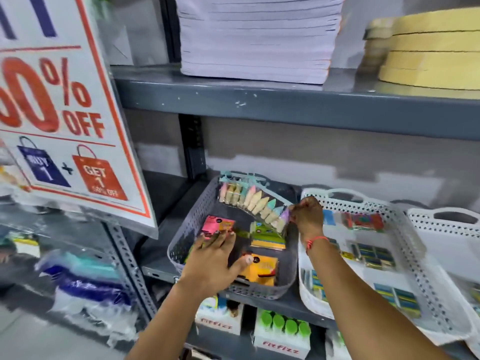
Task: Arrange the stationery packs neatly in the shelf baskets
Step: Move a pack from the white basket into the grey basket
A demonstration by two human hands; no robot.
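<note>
Over grey basket (pixel 192 224): left hand (pixel 218 258) flat, right hand (pixel 306 216) pinching pastel pack (pixel 254 203).

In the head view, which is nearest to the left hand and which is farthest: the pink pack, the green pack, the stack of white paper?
From the left hand:
1. The pink pack, in the grey basket, right under the fingertips.
2. The green pack, same basket, to the right of the hand.
3. The stack of white paper, on the shelf above, far up.
</note>
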